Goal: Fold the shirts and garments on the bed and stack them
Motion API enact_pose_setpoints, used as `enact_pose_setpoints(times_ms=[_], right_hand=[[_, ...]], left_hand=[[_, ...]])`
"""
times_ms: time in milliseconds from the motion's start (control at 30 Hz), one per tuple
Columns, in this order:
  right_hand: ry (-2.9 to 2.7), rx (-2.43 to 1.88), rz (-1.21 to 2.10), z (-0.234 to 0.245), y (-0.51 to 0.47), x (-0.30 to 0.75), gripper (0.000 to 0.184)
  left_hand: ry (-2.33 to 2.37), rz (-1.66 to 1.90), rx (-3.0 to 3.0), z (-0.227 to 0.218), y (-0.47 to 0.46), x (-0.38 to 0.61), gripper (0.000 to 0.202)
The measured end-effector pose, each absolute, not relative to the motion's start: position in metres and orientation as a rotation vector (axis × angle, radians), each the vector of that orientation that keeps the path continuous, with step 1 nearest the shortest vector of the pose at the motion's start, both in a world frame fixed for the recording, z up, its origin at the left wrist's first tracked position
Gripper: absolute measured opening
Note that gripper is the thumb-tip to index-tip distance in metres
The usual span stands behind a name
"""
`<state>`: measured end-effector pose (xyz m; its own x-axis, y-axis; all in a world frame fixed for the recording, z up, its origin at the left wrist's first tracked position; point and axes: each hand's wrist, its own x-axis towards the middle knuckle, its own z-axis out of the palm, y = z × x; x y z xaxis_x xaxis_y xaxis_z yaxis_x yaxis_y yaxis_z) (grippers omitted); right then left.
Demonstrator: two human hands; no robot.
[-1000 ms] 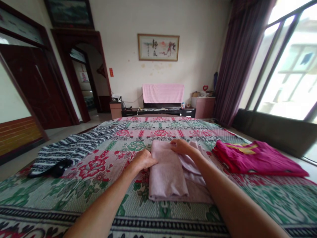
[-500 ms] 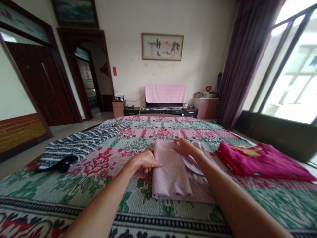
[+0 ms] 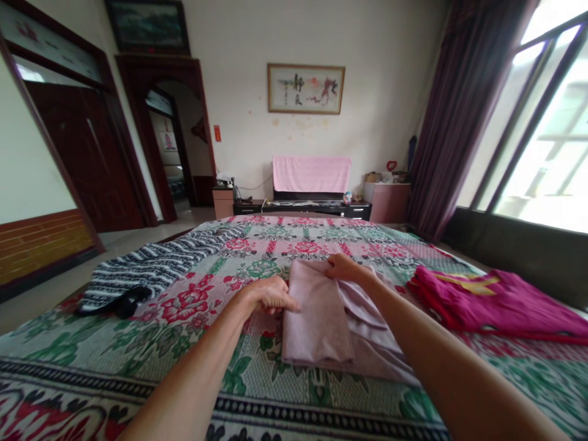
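Note:
A pale pink garment (image 3: pixel 316 324) lies partly folded on the flowered bedspread (image 3: pixel 184 343), one flat panel turned over its left half. Loose, wrinkled layers of it spread out to the right, partly under my right forearm. My left hand (image 3: pixel 273 295) is closed on the panel's left edge, thumb on top and the other fingers curled at the side. At the far edge of the panel, my right hand (image 3: pixel 344 268) is closed on the cloth, its fingertips partly hidden.
To the right lies a folded magenta garment (image 3: pixel 500 306) with a yellow patch. A black-and-white striped garment (image 3: pixel 160 263) is spread at the left. Beyond the bed stands a low black cabinet (image 3: pixel 298 208) with a pink cloth (image 3: pixel 312 173) above it.
My right hand's fingers have closed more tightly on the far edge of the pink garment. Its right-hand layers reach slightly farther right. The whole view has shifted a little.

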<state>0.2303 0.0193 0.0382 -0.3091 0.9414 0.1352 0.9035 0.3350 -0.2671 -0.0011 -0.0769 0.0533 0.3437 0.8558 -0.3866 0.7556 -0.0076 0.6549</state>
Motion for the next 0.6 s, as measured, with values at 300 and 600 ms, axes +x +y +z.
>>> enact_pose_setpoints(times_ms=[300, 600], right_hand=[[-2.063, -1.624, 0.093, 0.031, 0.027, 0.2, 0.02], [-2.008, -1.549, 0.079, 0.015, 0.034, 0.198, 0.041]], left_hand=[[1.465, 0.531, 1.442, 0.054, -0.064, -0.044, 0.023], [1.873, 0.523, 1.567, 0.041, -0.058, -0.051, 0.014]])
